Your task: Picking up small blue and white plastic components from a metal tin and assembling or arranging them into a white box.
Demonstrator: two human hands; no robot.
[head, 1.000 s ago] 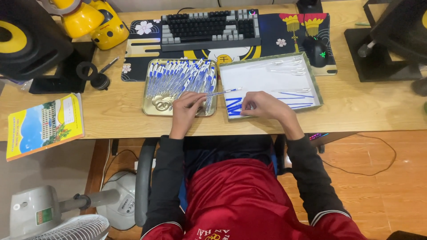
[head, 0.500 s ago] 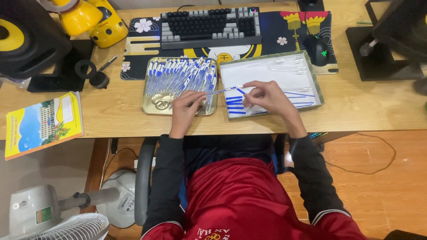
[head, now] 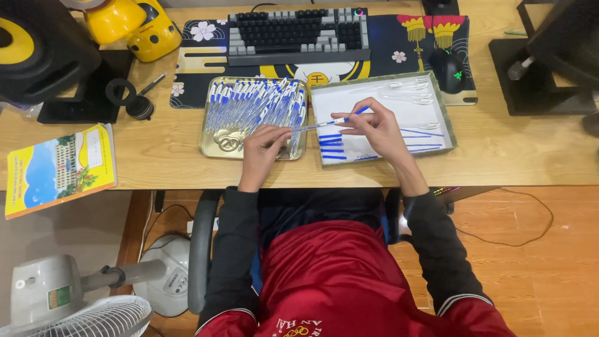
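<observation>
Now both hands (head: 262, 148) (head: 374, 128) hold one blue-and-clear pen (head: 327, 122).

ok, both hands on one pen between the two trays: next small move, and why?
Probably pull the hands apart to separate the pen. The left hand grips its clear end over the metal tray of pens, the right hand pinches its blue end over the white tray, where separated blue and clear parts already lie.

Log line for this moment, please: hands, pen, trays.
left hand: over metal tray of pens | right hand: over white box | both: gripping one blue pen
</observation>
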